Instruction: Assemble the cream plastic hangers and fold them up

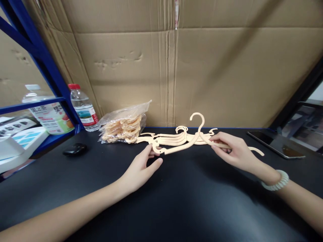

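Observation:
A cream plastic clothes hanger (180,148) is held up a little above the black table, its hook pointing upward. My right hand (233,151) pinches its right arm between thumb and fingers; that arm's tip sticks out past the hand. At the hanger's left end is my left hand (141,168), thumb spread apart and fingertips partly hidden behind the plastic, touching or very near it. Behind, several matching hangers (169,139) lie stacked on the table, their hooks together. A clear plastic bag (122,126) full of cream-coloured pieces lies to their left.
A black computer mouse (75,150) lies on the table (176,208) at left. Beyond it stand a red-capped water bottle (83,109) and a larger white-capped bottle (47,114) by a blue frame. A dark phone or tablet (275,144) rests at right. Cardboard (126,60) walls the back.

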`<state>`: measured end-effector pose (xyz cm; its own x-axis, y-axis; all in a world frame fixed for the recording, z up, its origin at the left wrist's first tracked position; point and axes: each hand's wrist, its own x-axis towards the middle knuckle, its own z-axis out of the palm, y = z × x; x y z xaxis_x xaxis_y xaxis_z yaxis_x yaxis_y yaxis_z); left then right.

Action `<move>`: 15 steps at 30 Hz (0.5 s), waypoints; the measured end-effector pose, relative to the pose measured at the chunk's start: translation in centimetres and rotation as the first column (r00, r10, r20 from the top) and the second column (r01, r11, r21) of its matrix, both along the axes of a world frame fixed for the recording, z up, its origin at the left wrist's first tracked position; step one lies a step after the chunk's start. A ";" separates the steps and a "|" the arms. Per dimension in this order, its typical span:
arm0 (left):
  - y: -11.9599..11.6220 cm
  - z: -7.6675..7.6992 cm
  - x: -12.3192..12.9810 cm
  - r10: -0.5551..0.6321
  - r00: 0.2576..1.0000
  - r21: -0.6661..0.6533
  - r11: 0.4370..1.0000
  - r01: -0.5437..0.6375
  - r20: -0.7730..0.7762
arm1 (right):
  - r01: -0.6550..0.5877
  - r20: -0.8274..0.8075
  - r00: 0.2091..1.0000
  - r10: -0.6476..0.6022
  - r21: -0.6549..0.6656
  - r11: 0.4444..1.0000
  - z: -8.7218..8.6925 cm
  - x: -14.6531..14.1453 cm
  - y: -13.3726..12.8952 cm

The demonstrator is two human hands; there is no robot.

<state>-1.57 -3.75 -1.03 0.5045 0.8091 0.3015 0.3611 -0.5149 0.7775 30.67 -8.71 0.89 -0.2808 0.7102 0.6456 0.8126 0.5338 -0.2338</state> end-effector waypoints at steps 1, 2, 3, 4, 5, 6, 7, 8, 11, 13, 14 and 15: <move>-0.1 0.1 0.0 -0.002 1.000 0.001 1.000 0.002 0.007 | -0.021 0.022 1.000 0.022 -0.004 1.000 -0.1 -0.2 0.0; -0.1 0.2 0.0 -0.006 1.000 0.008 1.000 0.006 0.000 | -0.039 0.037 0.999 0.040 -0.010 0.999 -0.2 -0.3 -0.1; -0.2 0.2 0.0 -0.010 1.000 0.020 1.000 0.010 -0.019 | -0.054 0.046 0.997 0.055 -0.021 0.998 -0.4 -0.6 -0.1; -0.3 0.3 0.0 -0.018 0.999 0.035 0.999 0.019 -0.045 | -0.067 0.047 0.997 0.068 -0.035 0.997 -0.6 -0.8 -0.1; -0.4 0.3 0.0 -0.032 0.997 0.050 0.998 0.035 -0.069 | -0.080 0.045 0.996 0.082 -0.051 0.995 -0.7 -1.0 -0.2; -0.5 0.2 0.0 -0.050 0.995 0.067 0.996 0.056 -0.088 | -0.093 0.041 0.995 0.096 -0.070 0.993 -0.9 -1.3 -0.2; -0.6 0.2 -0.1 -0.070 0.992 0.082 0.994 0.078 -0.104 | -0.106 0.035 0.993 0.110 -0.091 0.990 -1.0 -1.6 -0.3; -0.6 0.1 -0.1 -0.085 0.989 0.099 0.990 0.097 -0.119 | -0.118 0.029 0.992 0.121 -0.108 0.987 -1.1 -1.8 -0.3; -0.7 -0.1 -0.1 -0.079 0.982 0.146 0.984 0.105 -0.169 | -0.133 0.011 0.991 0.135 -0.122 0.984 -1.2 -2.3 -0.5; -0.7 -0.1 -0.1 -0.058 0.980 0.143 0.986 0.086 -0.191 | -0.132 0.012 0.991 0.134 -0.124 0.984 -1.3 -2.4 -0.5; -0.7 -0.1 0.0 -0.061 0.981 0.121 0.989 0.084 -0.186 | -0.130 0.017 0.991 0.133 -0.129 0.983 -1.3 -2.3 -0.5; -0.7 0.0 0.0 -0.073 0.983 0.085 0.992 0.088 -0.171 | -0.127 0.026 0.991 0.131 -0.137 0.982 -1.3 -2.3 -0.4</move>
<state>-1.56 -4.40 -1.04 0.6164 0.7365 0.2787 0.4361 -0.6140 0.6579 28.41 -9.14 -0.38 -0.3961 0.7465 0.5347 0.7477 0.6002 -0.2840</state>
